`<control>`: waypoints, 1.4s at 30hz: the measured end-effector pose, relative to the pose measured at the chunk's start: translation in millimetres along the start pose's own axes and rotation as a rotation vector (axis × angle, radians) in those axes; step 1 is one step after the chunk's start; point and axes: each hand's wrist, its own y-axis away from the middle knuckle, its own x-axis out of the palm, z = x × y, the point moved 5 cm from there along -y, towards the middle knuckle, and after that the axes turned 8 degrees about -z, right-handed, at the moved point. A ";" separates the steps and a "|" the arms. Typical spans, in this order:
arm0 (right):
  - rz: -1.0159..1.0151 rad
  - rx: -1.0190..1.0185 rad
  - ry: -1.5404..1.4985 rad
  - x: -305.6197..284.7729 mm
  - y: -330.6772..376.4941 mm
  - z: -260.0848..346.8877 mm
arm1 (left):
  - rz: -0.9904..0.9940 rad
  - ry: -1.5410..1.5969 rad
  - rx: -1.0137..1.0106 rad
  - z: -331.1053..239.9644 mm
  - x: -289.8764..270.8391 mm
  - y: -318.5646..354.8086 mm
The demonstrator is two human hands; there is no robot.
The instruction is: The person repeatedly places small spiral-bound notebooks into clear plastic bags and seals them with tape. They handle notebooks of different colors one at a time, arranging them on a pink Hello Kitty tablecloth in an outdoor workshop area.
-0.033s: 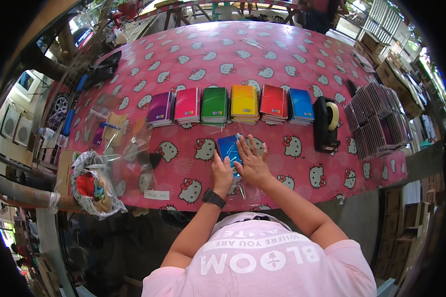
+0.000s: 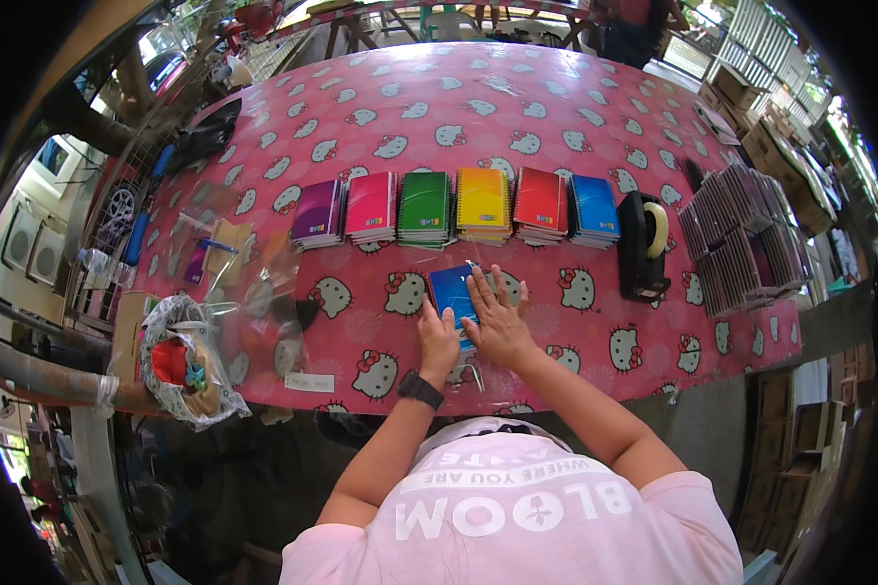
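A small blue notebook lies on the table in front of me, with shiny clear plastic around it that sticks out past its lower end. My left hand grips the lower left edge of this notebook, thumb on top of the cover. Flat across its right side rests my right hand, fingers stretched out and partly over the tablecloth. Beyond my hands stand stacks of spiral notebooks in a row: purple, pink, green, yellow, red and blue.
A black tape dispenser stands right of the row, beside piled packs of notebooks. At left are clear plastic bags, a pen and a plastic-lined container at the table edge. A pink patterned cloth covers the table.
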 end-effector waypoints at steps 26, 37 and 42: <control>-0.004 -0.127 -0.372 -18.3 -18.9 9.2 | 0.037 0.297 -0.512 22.9 -91.8 18.3; 0.028 -0.014 -0.590 -22.6 -25.7 15.0 | -0.077 0.145 -0.059 6.2 -89.2 22.5; 0.152 0.092 -0.518 -29.2 -48.0 23.0 | -0.098 -0.305 0.666 -76.3 -36.7 59.2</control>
